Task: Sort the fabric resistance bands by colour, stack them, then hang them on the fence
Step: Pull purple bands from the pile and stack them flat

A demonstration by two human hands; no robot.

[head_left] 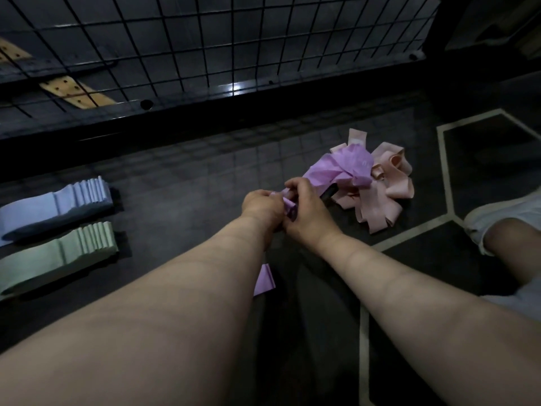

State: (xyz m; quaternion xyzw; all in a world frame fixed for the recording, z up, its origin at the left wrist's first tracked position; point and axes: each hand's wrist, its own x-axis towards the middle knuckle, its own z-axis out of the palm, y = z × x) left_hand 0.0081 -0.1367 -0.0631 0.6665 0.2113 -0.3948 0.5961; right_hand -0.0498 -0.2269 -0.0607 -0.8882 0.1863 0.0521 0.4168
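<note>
Both hands meet mid-floor; left hand (262, 205) and right hand (307, 212) have fingers curled round one purple band (288, 205), pinching it between them; its loose end (265, 279) hangs out below the left forearm. Unsorted heap on the floor (190, 177) just beyond the right hand: purple bands (342, 168) lying over pink bands (386, 197). Blue stack (58, 206) and green stack (58, 253) lie side by side on the floor's left, blue nearer the fence (205, 39), green nearer the person; nothing hangs on the wire mesh; white shoe (503, 212) at right.
</note>
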